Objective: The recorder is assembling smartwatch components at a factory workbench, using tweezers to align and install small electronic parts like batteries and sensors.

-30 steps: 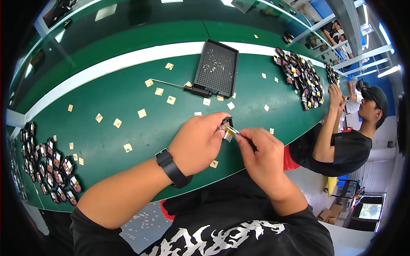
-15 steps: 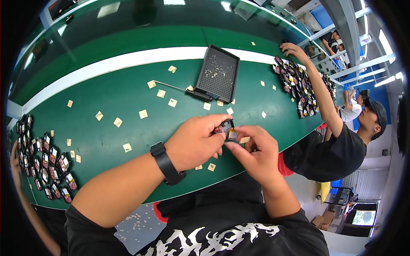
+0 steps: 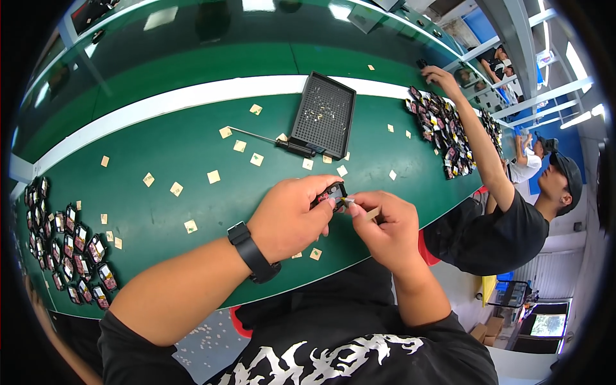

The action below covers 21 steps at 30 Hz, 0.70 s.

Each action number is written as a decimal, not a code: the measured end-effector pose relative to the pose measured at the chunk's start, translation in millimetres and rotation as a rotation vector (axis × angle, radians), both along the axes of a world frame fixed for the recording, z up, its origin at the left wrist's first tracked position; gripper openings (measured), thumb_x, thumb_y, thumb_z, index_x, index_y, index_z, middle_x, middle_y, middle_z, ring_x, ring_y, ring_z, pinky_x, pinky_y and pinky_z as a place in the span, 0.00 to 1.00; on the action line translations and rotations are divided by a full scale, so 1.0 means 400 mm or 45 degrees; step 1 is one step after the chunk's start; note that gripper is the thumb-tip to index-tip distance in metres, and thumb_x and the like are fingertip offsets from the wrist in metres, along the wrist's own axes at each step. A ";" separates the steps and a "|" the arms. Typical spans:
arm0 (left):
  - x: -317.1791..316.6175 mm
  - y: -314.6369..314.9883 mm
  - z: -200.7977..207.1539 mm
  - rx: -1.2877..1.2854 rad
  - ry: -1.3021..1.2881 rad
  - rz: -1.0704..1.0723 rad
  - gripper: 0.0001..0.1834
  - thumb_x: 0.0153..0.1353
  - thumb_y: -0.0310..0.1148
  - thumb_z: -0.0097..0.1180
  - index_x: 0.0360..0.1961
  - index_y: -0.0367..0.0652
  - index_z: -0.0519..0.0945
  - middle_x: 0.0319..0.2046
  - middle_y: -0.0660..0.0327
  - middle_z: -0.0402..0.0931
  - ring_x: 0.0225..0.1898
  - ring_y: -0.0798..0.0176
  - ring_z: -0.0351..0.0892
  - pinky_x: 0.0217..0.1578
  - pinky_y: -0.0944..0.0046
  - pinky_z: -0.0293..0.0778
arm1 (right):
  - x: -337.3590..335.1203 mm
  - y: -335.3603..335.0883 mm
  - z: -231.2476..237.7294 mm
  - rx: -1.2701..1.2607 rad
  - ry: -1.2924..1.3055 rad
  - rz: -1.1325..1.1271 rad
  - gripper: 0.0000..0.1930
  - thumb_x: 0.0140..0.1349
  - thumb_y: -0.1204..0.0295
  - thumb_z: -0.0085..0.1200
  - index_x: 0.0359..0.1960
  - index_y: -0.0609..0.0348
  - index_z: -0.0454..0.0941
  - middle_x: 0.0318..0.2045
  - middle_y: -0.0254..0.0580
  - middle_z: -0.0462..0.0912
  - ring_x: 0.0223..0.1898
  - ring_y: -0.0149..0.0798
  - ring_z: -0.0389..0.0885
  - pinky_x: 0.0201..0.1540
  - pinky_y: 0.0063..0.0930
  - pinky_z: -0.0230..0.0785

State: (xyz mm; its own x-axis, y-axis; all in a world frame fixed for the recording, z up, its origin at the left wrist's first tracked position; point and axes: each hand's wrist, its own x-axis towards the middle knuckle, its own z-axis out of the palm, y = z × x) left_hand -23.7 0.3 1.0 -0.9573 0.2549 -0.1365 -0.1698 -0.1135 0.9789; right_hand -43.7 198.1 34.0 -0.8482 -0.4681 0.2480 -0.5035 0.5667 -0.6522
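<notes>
My left hand, with a black watch on its wrist, is closed around a small black plastic housing with reddish parts inside. The housing is held tilted above the table's near side. My right hand pinches at its right end, where a small clear and yellowish tab shows at the thumb and fingertip. A pale paper slip also sits between the right hand's fingers. The fingers partly hide the housing and the tab.
A black perforated tray with tiny pieces lies ahead, a screwdriver against its near edge. Pale square slips are scattered over the green table. Similar housings gather at left and right, where a co-worker's arm reaches over.
My right thumb and fingertip have closed in on the tab at the housing's end, covering more of it. The pale slip has tilted in my right fingers. My left hand keeps its hold.
</notes>
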 end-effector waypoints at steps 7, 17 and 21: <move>0.001 0.004 -0.006 0.004 0.014 0.027 0.17 0.70 0.27 0.50 0.58 0.34 0.77 0.33 0.64 0.81 0.26 0.76 0.77 0.26 0.73 0.74 | 0.015 -0.013 -0.002 -0.267 -0.433 -0.233 0.06 0.60 0.79 0.64 0.39 0.64 0.85 0.22 0.30 0.79 0.19 0.17 0.68 0.22 0.17 0.59; 0.001 0.007 -0.007 0.078 -0.006 -0.003 0.20 0.69 0.23 0.47 0.61 0.33 0.74 0.40 0.61 0.80 0.33 0.72 0.80 0.35 0.70 0.79 | 0.007 -0.021 -0.022 -0.188 -0.112 -0.138 0.07 0.62 0.77 0.64 0.41 0.63 0.86 0.29 0.36 0.82 0.25 0.24 0.74 0.27 0.20 0.65; -0.005 0.002 -0.019 0.123 0.038 -0.091 0.23 0.69 0.21 0.45 0.65 0.31 0.70 0.41 0.60 0.78 0.37 0.71 0.80 0.40 0.69 0.80 | 0.002 -0.023 -0.026 -0.282 -0.294 -0.196 0.07 0.64 0.76 0.64 0.41 0.62 0.87 0.29 0.35 0.82 0.26 0.24 0.74 0.29 0.20 0.65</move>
